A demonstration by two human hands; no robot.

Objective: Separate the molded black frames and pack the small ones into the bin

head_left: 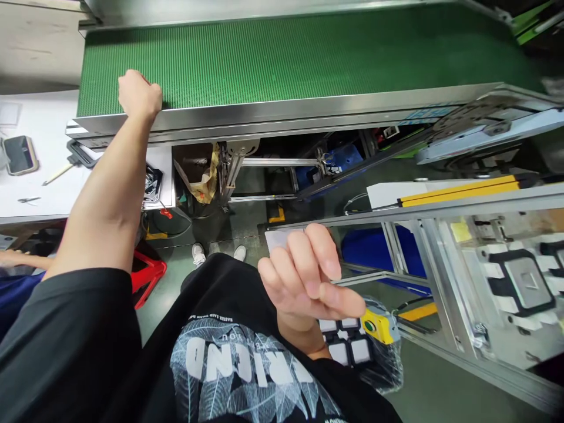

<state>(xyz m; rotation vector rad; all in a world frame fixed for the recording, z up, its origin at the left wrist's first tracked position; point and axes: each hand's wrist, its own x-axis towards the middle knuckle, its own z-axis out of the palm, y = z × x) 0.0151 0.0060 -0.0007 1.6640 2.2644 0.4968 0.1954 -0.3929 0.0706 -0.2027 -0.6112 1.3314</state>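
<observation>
Hands apart: left hand [138, 94] at the conveyor belt [308, 53], right hand [308, 279] close to the body

Lettering first: the black shirt [145, 352] carries big white letters "RIND", seen upside down. The word is cut off by the right wrist, and the small line beside it is too fine to read. Far left, the left hand's grip is balled tight on the near edge of the green conveyor belt, with anything inside it hidden. Near centre, the right hand hangs with fingers loosely curled and thumb out. A pale card [282, 238] peeks from behind them, and I cannot tell whether the grip holds it. Just beneath sits a plastic-wrapped button box [374, 326], partly covered.
</observation>
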